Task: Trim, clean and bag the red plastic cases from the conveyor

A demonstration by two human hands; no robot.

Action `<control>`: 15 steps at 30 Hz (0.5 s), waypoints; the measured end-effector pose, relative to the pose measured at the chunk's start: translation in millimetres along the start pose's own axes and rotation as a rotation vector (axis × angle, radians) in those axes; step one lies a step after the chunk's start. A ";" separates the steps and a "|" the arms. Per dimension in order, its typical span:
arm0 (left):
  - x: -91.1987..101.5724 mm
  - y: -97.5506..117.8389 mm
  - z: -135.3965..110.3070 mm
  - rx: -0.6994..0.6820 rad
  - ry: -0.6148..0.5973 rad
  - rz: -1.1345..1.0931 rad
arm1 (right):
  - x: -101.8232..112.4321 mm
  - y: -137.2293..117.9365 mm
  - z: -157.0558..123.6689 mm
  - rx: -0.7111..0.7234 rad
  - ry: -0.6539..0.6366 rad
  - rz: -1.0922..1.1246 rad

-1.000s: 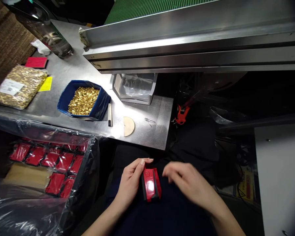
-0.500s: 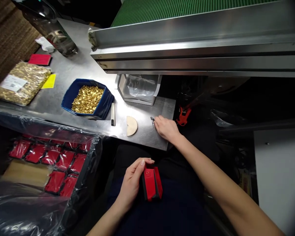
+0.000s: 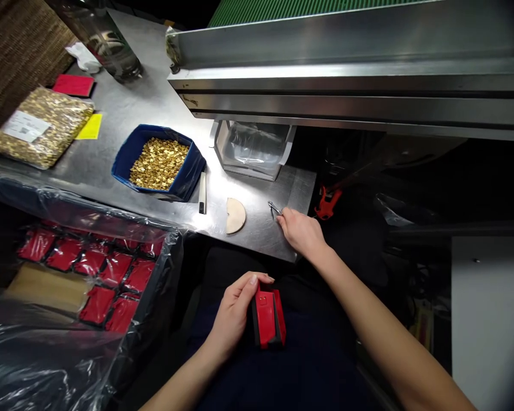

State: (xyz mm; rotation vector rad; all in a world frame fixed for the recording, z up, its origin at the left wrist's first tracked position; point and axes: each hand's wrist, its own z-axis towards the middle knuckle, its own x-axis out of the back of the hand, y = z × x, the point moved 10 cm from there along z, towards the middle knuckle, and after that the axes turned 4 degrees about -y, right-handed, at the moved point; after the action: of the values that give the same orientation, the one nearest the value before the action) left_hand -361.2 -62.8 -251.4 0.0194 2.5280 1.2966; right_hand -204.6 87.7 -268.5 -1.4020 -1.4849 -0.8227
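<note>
My left hand (image 3: 236, 305) is closed on the upper end of a red and black plastic part (image 3: 266, 319), held over the lap. My right hand (image 3: 302, 231), fingers pinched, grips a slim shiny metal tool (image 3: 276, 209) above the right end of the steel table; its exact kind is too small to make out. To the left of that hand lies a pale half-round disc (image 3: 236, 217) with a small notch in its straight side. Farther left is a flat white and black tool (image 3: 203, 194), beside a blue bin (image 3: 122, 161) of small gold-coloured metal pieces (image 3: 160, 164).
A plastic-lined crate (image 3: 169, 245) at lower left holds several red and black parts (image 3: 115, 268). A clear tray (image 3: 252, 151) stands under the metal conveyor frame (image 3: 325, 85). Behind are a bag of gold pieces (image 3: 47, 125) and a bottle (image 3: 115, 51). An orange-handled tool (image 3: 328, 202) hangs at right.
My right hand has drawn back slightly with the metal tool, more of which now shows. My left hand keeps its hold on the red and black part. The whole view has shifted a little.
</note>
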 end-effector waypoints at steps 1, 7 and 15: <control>-0.5 0.0 0.4 0.003 -0.002 -0.008 | 2.3 2.4 -2.9 -0.028 0.004 -0.011; -1.6 2.8 2.2 0.003 0.008 -0.007 | 9.8 -13.2 -8.2 -0.092 0.064 -0.045; 1.8 1.1 -0.1 0.004 0.012 0.009 | -5.6 -26.0 12.8 -0.048 0.057 -0.041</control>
State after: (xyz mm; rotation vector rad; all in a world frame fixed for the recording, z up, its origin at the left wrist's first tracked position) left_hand -363.1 -61.9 -251.0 0.0234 2.5433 1.2989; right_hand -232.6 93.8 -275.4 -1.3760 -1.4628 -0.9218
